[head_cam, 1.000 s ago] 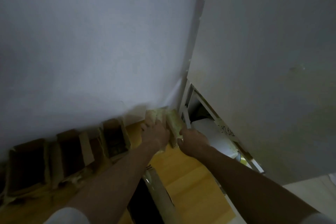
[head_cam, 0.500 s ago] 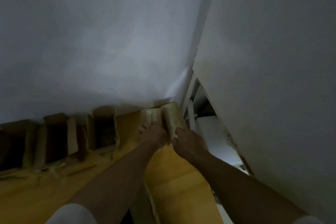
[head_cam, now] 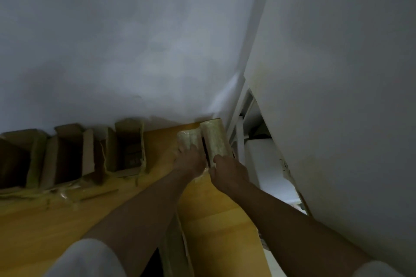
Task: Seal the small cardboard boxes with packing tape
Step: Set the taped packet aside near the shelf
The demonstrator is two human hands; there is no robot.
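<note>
Two hands on taped box | left hand presses flat | right hand grips end | no legible writing

yellow wood floor carries open boxes in a row by the wall, left of the fingers, with tape scraps beside them.

white wall behind | yellow wooden counter runs along it | white cabinet panel at right, white shelf beneath
</note>
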